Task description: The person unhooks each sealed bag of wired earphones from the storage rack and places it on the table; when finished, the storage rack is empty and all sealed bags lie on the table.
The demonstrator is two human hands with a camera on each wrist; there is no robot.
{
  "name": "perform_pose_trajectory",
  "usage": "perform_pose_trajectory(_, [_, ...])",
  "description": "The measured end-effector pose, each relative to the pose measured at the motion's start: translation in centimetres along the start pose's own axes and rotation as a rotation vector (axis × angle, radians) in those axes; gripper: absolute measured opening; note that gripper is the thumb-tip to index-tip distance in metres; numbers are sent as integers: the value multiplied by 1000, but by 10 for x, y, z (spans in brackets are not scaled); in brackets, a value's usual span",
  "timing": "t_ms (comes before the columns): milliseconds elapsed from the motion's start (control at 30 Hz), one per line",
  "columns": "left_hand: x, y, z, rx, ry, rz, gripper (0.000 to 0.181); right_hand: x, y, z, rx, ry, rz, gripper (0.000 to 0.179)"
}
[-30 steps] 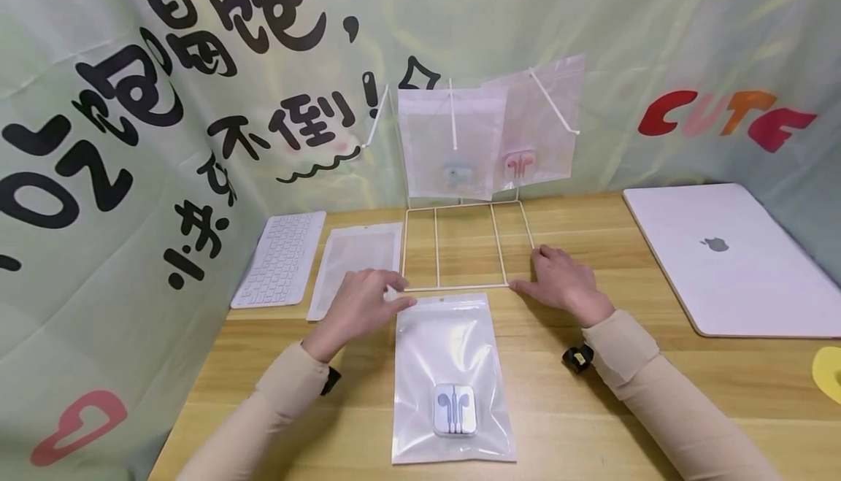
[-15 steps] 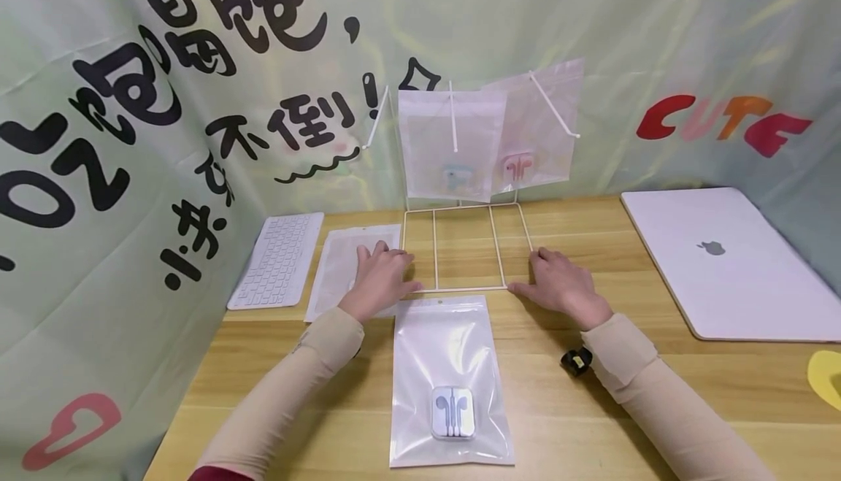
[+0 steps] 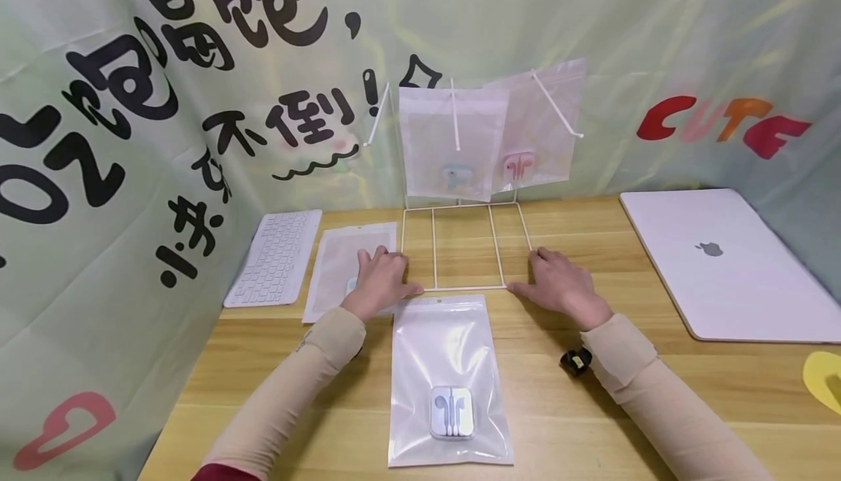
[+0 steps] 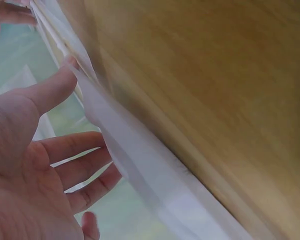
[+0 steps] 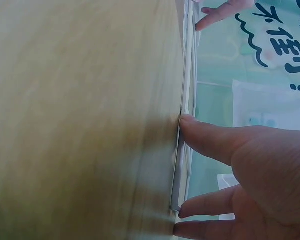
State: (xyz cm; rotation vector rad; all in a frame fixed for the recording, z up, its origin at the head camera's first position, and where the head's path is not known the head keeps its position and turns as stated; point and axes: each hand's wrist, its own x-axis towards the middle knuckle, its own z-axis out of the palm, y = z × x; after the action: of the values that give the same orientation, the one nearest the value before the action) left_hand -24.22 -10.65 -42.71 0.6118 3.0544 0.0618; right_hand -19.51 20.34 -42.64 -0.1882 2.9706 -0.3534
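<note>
A white wire display rack (image 3: 460, 289) stands on the table, its base frame between my hands. At its front left corner my left hand (image 3: 379, 280) rests, thumb at the front bar and fingers spread toward the left side bar. My right hand (image 3: 561, 284) touches the front right corner; in the right wrist view its thumb (image 5: 215, 140) lies against the bar, fingers fairly straight. Just in front of the rack lies a glossy zip bag (image 3: 440, 349) holding boxed earphones (image 3: 452, 412). Another bag (image 3: 328, 269) lies left of the rack, partly hidden by my left hand.
Two bags hang at the rack's upright back: one with a bluish item (image 3: 458, 174), another with red earphones (image 3: 519, 166). Thin white prongs (image 3: 376, 116) jut forward there. A keyboard (image 3: 272, 258) lies at left, a closed laptop (image 3: 729, 269) at right. Printed cloth surrounds the table.
My left hand has moved slightly forward and right, settling at the rack's front left corner. The right hand stays at its corner; the rack and bags look unmoved.
</note>
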Motion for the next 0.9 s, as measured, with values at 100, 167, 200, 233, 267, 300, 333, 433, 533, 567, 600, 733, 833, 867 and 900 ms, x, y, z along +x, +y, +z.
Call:
perform_pose_trajectory(100, [-1, -1, 1, -12, -2, -1, 47, 0, 0, 0, 5, -1, 0, 84])
perform_pose_trajectory(167, [-1, -2, 0, -17, -8, 1, 51, 0, 0, 0, 7, 1, -1, 84])
perform_pose_trajectory(200, [-1, -2, 0, -17, -10, 0, 54, 0, 0, 0, 7, 2, -2, 84])
perform_pose_trajectory(233, [-1, -3, 0, -19, -11, 0, 56, 0, 0, 0, 7, 3, -3, 84])
perform_pose_trajectory(267, [-1, -3, 0, -20, -11, -1, 57, 1, 0, 0, 8, 3, -4, 84])
perform_pose_trajectory(300, [-1, -3, 0, -19, -11, -2, 57, 1, 0, -1, 9, 2, -5, 84])
perform_pose_trajectory(333, [-1, -3, -1, -22, -11, -3, 56, 1, 1, -1, 12, -2, -6, 84])
perform_pose_trajectory(433, [0, -3, -1, -25, -9, -3, 50, 3, 2, -4, 24, -18, -22, 81])
perform_pose_trajectory(533, [0, -2, -2, -32, -12, -4, 46, 7, 4, -12, 59, -59, -33, 66])
perform_pose_trajectory(567, [1, -2, -2, -32, -13, -5, 46, 9, 4, -17, 69, -69, -37, 61])
perform_pose_trajectory(600, [1, -2, -2, -31, -15, -6, 46, 11, 4, -22, 77, -71, -44, 60])
perform_pose_trajectory(733, [2, -2, -2, -28, -19, -12, 44, 21, 1, -43, 93, -35, -62, 71])
perform_pose_trajectory(833, [1, -2, -3, -28, -28, -16, 43, 29, -2, -55, 146, 15, -91, 77])
perform_pose_trajectory(867, [1, -1, -3, -31, -31, -17, 43, 32, -4, -57, 179, 28, -102, 75])
perform_pose_trajectory(900, [0, -1, -3, -31, -34, -19, 43, 35, -5, -60, 211, 39, -116, 74])
